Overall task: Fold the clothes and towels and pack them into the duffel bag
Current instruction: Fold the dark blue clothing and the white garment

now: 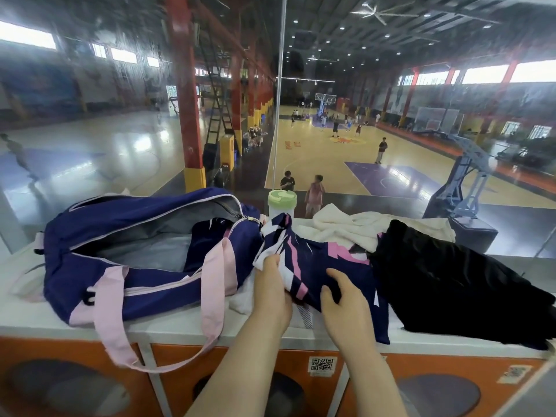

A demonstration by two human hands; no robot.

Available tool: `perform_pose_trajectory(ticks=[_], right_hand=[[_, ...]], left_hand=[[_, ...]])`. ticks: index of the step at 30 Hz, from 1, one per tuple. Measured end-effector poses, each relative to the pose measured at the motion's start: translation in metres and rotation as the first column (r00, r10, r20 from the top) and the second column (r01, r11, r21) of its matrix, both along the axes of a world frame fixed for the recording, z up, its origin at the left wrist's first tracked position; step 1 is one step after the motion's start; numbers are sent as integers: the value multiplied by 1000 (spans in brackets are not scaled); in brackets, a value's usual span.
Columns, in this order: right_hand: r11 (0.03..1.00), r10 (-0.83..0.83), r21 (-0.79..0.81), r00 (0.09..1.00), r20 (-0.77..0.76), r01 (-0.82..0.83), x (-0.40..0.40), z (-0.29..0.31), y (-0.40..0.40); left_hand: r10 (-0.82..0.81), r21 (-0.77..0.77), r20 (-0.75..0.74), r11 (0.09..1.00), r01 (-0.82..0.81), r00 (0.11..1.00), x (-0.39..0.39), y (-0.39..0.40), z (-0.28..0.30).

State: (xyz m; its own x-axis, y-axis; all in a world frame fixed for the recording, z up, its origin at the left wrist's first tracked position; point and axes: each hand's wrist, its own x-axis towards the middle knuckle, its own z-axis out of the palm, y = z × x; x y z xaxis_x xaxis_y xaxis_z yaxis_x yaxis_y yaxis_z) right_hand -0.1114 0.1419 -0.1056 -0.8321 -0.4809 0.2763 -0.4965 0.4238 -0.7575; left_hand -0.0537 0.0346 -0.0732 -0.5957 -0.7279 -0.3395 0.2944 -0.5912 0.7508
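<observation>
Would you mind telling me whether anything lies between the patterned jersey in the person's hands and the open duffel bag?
Nothing visible does. The jersey, held by the left hand and right hand, lies right beside the duffel bag, whose zipped top gapes open toward it. Only the bag's pink strap hangs near that end.

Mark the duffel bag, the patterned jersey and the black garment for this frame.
duffel bag (pixel 99 224): head view, on its navy top panel.
patterned jersey (pixel 319 266): head view, on the navy middle between the hands.
black garment (pixel 451 284): head view, on its middle.
</observation>
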Motion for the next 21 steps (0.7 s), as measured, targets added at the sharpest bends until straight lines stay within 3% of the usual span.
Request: perform_pose_trajectory(ticks=[2, 4, 7, 10, 12, 15, 17, 18, 21], right_hand=[[983, -77, 159, 990, -114, 95, -4, -2, 3], [978, -68, 189, 992, -109, 88, -4, -2, 4], [993, 62, 98, 998, -31, -59, 0, 0, 2], [994, 95, -72, 991, 98, -88, -3, 2, 4], [965, 71, -263, 971, 229, -8, -6, 4, 9], [774, 142, -588, 841, 523, 235, -11, 9, 16], [635, 217, -659, 726, 652, 402, -15, 11, 21], [614, 215, -649, 696, 685, 449, -17, 10, 23], [720, 23, -547, 773, 634, 427, -20, 0, 25]], left_hand=[[27, -16, -57, 999, -28, 998, 2, 2, 7], [48, -62, -78, 997, -53, 996, 2, 4, 14], [108, -184, -76, 976, -120, 991, 3, 2, 19], [67, -467, -31, 881, -73, 997, 6, 8, 18], [-36, -749, 54, 660, 64, 998, 4, 18, 16], [-81, -954, 258, 136, 267, 963, -3, 28, 3], [-15, -910, 394, -144, 388, 919, -8, 30, -13], [46, -857, 457, -246, 453, 888, -9, 31, -19], [232, -688, 551, -417, 594, 802, -11, 34, -32]])
